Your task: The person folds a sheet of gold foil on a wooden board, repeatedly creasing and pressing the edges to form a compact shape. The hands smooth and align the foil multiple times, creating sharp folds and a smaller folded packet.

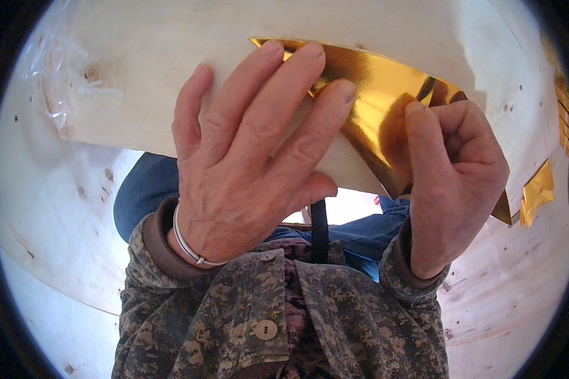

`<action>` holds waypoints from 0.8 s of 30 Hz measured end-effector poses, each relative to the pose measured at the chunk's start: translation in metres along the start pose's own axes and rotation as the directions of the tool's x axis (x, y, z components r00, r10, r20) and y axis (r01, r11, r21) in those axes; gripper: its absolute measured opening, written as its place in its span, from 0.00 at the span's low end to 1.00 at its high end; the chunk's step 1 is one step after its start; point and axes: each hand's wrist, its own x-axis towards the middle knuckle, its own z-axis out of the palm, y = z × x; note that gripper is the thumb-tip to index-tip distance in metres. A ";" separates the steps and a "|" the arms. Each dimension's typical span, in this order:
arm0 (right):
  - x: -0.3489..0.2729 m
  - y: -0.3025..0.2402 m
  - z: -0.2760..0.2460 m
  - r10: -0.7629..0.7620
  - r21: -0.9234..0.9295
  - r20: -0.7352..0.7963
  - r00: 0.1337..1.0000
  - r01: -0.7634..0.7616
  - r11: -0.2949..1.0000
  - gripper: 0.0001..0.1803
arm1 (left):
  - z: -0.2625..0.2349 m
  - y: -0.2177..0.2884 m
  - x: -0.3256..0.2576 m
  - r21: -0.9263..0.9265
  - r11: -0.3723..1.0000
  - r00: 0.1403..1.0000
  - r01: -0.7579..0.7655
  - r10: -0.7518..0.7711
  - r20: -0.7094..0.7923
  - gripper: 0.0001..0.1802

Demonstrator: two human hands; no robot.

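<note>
Your left hand [246, 158] lies flat on the board [171, 57], fingertips on the foil sheet's [379, 107] left part. Your right hand [452, 177] is at the sheet's right, near edge. Foil pieces [537, 192] lie far right.

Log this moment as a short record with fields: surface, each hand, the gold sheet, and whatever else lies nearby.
surface: pale wooden board with knots, across the person's lap
left hand: left hand spread flat, fingers pressing on the gold sheet; silver bangle on the wrist
right hand: right hand curled, fingertips pinching the sheet's right part
gold sheet: shiny, creased, folded to a point toward the board's near edge
nearby: folded gold pieces at the right; clear plastic wrap at the upper left
clothing: camouflage jacket sleeves
</note>
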 end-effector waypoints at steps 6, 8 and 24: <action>-0.001 -0.003 -0.002 0.022 0.002 0.006 1.000 -0.022 1.000 0.09 | 0.001 0.000 0.000 -0.002 1.000 1.000 -0.004 0.004 -0.006 0.39; -0.002 -0.002 -0.001 0.014 0.009 -0.003 1.000 -0.014 1.000 0.09 | 0.001 0.000 0.000 0.014 1.000 1.000 -0.008 0.008 -0.008 0.39; -0.001 -0.002 0.001 0.005 -0.009 0.005 1.000 -0.005 1.000 0.09 | -0.001 -0.001 -0.001 0.019 1.000 1.000 -0.010 0.010 0.007 0.38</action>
